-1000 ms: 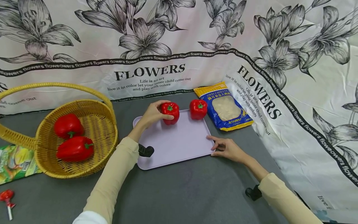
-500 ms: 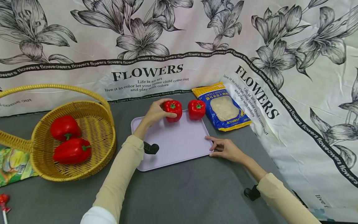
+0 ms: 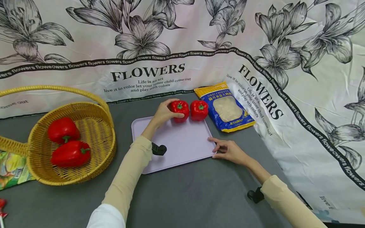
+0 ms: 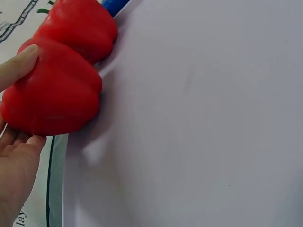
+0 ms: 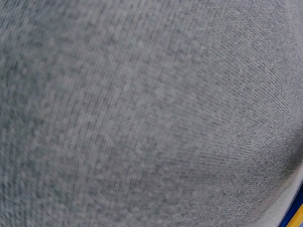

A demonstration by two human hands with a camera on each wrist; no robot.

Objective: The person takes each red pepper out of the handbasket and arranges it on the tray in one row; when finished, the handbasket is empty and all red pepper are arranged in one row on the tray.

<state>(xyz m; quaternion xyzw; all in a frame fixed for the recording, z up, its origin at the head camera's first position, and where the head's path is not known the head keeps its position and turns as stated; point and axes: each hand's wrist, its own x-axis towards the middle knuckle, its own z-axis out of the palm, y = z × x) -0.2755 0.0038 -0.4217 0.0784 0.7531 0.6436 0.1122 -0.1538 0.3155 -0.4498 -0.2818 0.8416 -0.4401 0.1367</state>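
My left hand [image 3: 164, 112] grips a red bell pepper [image 3: 182, 110] at the back of a pale lilac tray [image 3: 179, 139], the thumb on its near side. A second red bell pepper [image 3: 199, 110] sits right beside it at the tray's back right corner. In the left wrist view the gripped pepper [image 4: 57, 90] seems to touch the other pepper [image 4: 80, 28], and part of my left hand [image 4: 16, 175] shows below it. My right hand [image 3: 231, 152] holds the tray's front right corner between thumb and fingers. The right wrist view mostly shows grey cloth, without the hand.
At the left stands a yellow wicker basket [image 3: 105, 148] with a tall handle and two red bell peppers [image 3: 69, 154] inside. A blue and yellow orecchiette bag [image 3: 225, 107] lies right of the tray. A green packet [image 3: 12, 169] and a red lollipop [image 3: 2, 209] lie at the left edge.
My left hand has moved right with the red bell pepper, closing the gap to the second pepper. My right hand stays at the tray's corner. The head view has shifted slightly.
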